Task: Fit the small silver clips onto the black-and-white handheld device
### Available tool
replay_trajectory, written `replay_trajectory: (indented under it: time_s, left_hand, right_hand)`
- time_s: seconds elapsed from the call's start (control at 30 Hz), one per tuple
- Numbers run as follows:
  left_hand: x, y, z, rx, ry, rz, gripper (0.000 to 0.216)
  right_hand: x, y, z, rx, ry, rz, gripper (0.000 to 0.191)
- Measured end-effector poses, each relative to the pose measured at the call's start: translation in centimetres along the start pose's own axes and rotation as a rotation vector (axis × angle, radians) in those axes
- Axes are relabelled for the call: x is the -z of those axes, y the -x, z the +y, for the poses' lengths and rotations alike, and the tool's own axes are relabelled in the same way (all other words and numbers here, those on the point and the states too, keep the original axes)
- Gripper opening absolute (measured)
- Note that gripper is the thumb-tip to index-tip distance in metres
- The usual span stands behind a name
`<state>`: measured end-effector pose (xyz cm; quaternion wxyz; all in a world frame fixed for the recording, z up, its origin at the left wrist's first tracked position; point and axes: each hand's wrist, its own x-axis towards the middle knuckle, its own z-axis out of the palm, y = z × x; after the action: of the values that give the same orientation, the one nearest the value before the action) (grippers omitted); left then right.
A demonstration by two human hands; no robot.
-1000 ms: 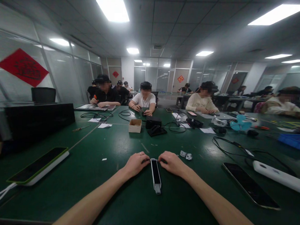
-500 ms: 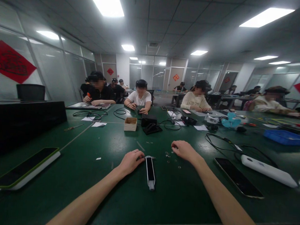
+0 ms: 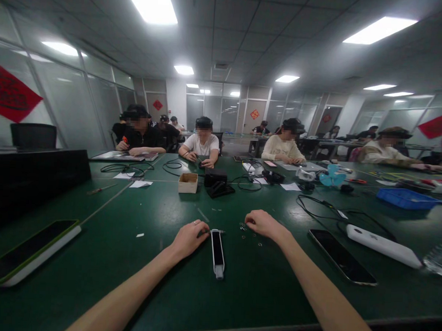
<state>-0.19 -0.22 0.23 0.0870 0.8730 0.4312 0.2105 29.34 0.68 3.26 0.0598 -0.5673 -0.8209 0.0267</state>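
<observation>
A slim dark-faced device with a white or silvery rim [image 3: 217, 253] lies on the green table, a small rod-like piece across its far end. My left hand [image 3: 189, 238] rests just left of that end, fingers curled together; whatever they grip is hidden. To the right lie several tiny shiny ring-like pieces [image 3: 259, 245]. Over the far part of this scatter is my right hand [image 3: 264, 222], thumb and fingers drawn together and pointing down at the pieces. Anything in its fingertips is too small to make out.
A phone [image 3: 343, 257] and a white oblong case [image 3: 383, 245] lie right, with black cables beyond. At left are a green-edged phone on a white block [image 3: 30, 250] and a black panel [image 3: 37, 182]. A small box [image 3: 188, 183] stands ahead. People sit across the table.
My right hand has moved slightly left and down, nearer the small shiny pieces. My left hand stays beside the device. The whole view has shifted a little.
</observation>
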Motion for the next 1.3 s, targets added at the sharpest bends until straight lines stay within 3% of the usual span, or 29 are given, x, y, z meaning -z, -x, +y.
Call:
replay_trajectory:
  time_s: [0.13,0.37,0.57,0.8,1.1,1.3]
  left_hand:
    - [-0.2,0.0,-0.2,-0.004,0.008,0.012,0.014]
    - [-0.1,0.0,0.1,0.016,0.009,0.000,0.017]
    - [-0.3,0.1,0.0,0.021,0.001,0.002,0.018]
    - [-0.4,0.1,-0.1,0.009,-0.010,-0.005,0.019]
    - [-0.4,0.1,0.0,0.025,-0.007,-0.012,0.019]
    - [-0.5,0.1,0.0,0.035,-0.005,-0.009,0.020]
  right_hand:
    - [-0.3,0.0,0.0,0.008,-0.105,-0.077,0.020]
    - [-0.8,-0.7,-1.2,-0.187,-0.156,-0.173,0.014]
    - [-1.5,-0.9,-1.6,-0.240,-0.194,-0.226,0.014]
    - [-0.7,-0.2,-1.6,-0.202,-0.223,-0.226,0.012]
    - [0.0,0.2,-2.0,0.011,-0.250,-0.135,0.019]
    - [-1.2,-0.5,-3.6,-0.051,-0.130,-0.156,0.012]
